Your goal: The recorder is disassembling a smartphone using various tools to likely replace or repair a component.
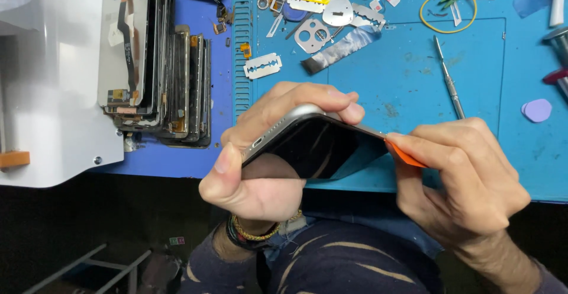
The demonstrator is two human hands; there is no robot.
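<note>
Phone [313, 143] edge-up, long axis left-right between hands.

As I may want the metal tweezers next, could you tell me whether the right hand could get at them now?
Probably not at once: the right hand pinches an orange pick, though the tweezers lie uncovered.

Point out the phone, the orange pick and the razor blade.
phone [313, 143]: head view, on its dark glass face.
orange pick [402, 153]: head view, on the part showing beside the right hand's fingers.
razor blade [262, 66]: head view, on its middle.
</note>
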